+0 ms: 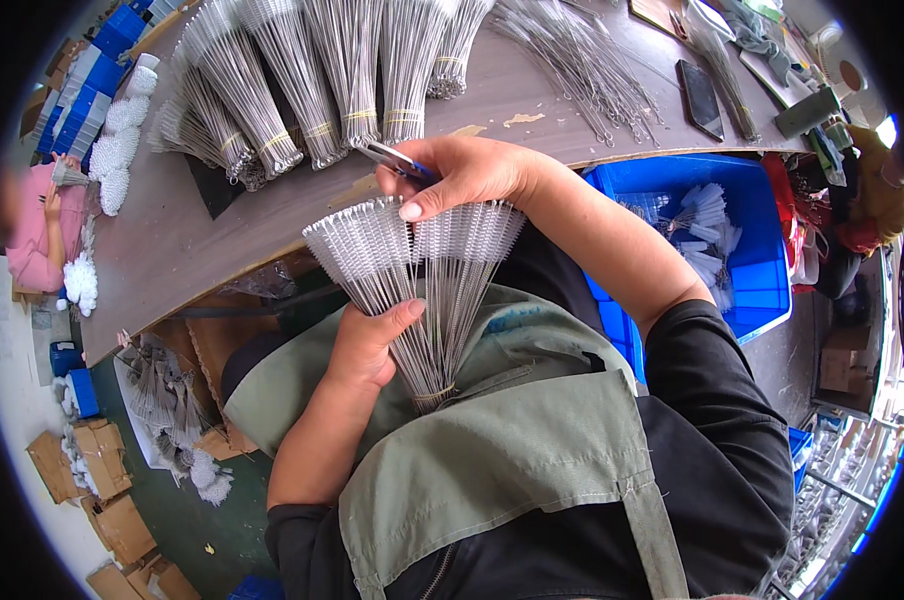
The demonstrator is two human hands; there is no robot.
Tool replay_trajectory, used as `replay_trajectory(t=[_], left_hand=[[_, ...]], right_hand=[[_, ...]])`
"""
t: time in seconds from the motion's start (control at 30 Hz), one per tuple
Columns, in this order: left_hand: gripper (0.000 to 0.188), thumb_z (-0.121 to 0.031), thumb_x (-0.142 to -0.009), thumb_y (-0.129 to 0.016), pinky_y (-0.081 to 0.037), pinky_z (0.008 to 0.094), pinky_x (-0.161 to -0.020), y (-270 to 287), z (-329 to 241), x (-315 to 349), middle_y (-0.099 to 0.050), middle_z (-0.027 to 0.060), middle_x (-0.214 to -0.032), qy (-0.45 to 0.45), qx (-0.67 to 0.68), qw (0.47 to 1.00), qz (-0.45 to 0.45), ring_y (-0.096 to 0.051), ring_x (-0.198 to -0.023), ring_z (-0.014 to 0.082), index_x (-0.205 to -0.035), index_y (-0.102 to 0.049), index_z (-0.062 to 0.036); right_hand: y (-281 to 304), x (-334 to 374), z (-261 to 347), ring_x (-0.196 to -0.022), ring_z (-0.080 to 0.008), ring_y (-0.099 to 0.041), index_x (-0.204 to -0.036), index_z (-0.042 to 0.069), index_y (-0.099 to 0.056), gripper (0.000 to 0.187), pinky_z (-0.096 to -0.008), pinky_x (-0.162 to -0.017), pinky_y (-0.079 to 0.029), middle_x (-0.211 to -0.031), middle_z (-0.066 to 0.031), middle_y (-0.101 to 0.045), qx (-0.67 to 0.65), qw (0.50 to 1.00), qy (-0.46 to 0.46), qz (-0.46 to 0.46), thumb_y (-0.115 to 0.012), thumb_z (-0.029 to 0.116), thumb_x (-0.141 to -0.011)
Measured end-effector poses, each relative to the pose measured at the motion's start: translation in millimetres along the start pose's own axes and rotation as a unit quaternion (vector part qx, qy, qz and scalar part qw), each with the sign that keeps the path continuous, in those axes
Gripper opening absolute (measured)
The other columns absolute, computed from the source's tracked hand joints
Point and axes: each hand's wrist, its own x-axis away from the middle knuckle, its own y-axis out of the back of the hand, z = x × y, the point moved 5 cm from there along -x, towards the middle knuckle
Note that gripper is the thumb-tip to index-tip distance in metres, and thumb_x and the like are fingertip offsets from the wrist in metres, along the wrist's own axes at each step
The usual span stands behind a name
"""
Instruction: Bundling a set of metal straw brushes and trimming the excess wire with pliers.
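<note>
Wrapped around a fanned bundle of tube brushes (367, 250), my left hand (367, 340) grips their thin wire stems against my apron. The white bristle ends spread upward, and a band ties the stems near the bottom. My right hand (462, 175) is closed on a small pair of pliers (397, 163) with metal jaws and a blue-and-dark handle. Its thumb rests at the bristle tips, by a gap in the fan. Most of the pliers' handle is hidden in the palm.
Several tied brush bundles (317, 90) line the far table edge (562, 158). Loose wire brushes (582, 60) and a phone (700, 98) lie to the right. A blue bin (762, 270) holds white brushes. A person in pink (37, 235) works at far left, near cardboard boxes (102, 455).
</note>
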Motion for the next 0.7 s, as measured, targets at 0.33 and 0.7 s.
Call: replay_trajectory(t=[0.33,0.7], left_hand=[[0.038,0.001,-0.077,-0.065,-0.049,0.0320,-0.084,-3,-2,1,-0.061,0.0096,-0.104,-0.010,-0.004,1.000,-0.005,-0.060,-0.091,0.0185,-0.113,-0.054,0.0028],[0.034,-0.005,-0.075,-0.063,-0.053,0.0323,-0.073,15,1,2,-0.063,0.0093,-0.097,-0.012,-0.060,0.997,-0.041,-0.062,-0.081,0.0182,-0.108,-0.056,0.0009]], right_hand=[[5,1,2,-0.071,-0.0076,-0.048,-0.084,0.005,-0.055,0.027,-0.0229,-0.068,-0.041,-0.074,0.0029,-0.052,0.075,0.996,-0.018,-0.054,-0.076,0.019,-0.075],[2,6,4,-0.076,-0.0078,-0.049,-0.084,0.005,-0.054,0.021,-0.0236,-0.072,-0.041,-0.077,0.0022,-0.053,0.020,0.999,-0.008,-0.041,-0.072,0.012,-0.077]])
